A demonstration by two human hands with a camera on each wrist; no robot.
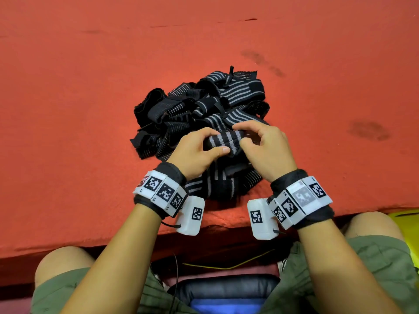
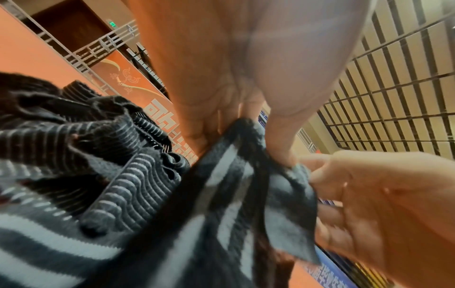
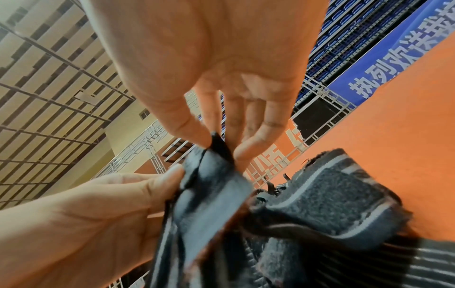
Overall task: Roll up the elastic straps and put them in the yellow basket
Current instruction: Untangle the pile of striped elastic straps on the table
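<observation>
My left hand (image 1: pixel 196 148) curls around the near-left end of a striped elastic strap (image 1: pixel 223 141), thumb (image 2: pixel 278 134) pressed on its edge and fingers behind it. The strap sits between both hands, lifted just above the pile of straps (image 1: pixel 199 109) on the red cloth (image 1: pixel 90 75). My right hand (image 1: pixel 263 146) pinches the strap's right end between thumb (image 3: pixel 172 115) and fingertips. A yellow basket (image 1: pixel 408 225) edge shows at far right, well apart from my grip.

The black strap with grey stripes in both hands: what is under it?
Under the black grey-striped elastic strap lies the heap of similar straps on the red cloth. The hands hide the part directly beneath.
</observation>
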